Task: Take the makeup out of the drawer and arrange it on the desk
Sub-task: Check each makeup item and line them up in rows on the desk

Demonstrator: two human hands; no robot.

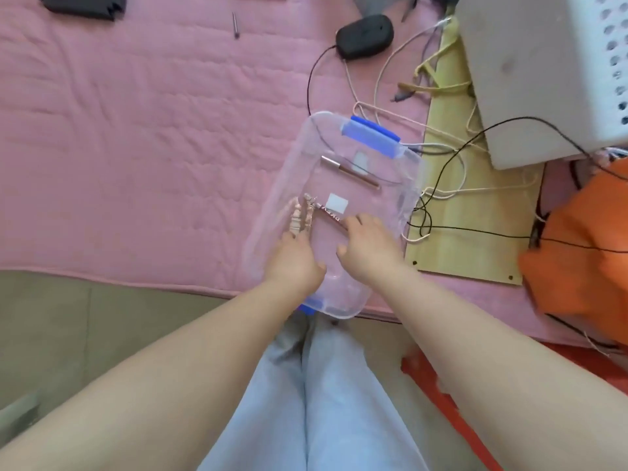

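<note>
From the head camera, both hands reached into a clear plastic box (295, 158) with blue clips that sat on a pink quilted cover (136, 130). The left hand (294, 258) lay over a glittery, faceted makeup piece (302, 214) at the box's left wall, fingertips touching it; whether the fingers closed round it could not be told. The right hand (368, 244) had its fingers curled on the near end of a slim patterned makeup stick (331, 215), which lay flat on the box floor. Farther in, a thin brown pencil (351, 172) with a silvery cap rested diagonally. A smooth black mouse (365, 36) sat beyond the box, near tangled cables (441, 164) on a pale wooden board (475, 232).
</note>
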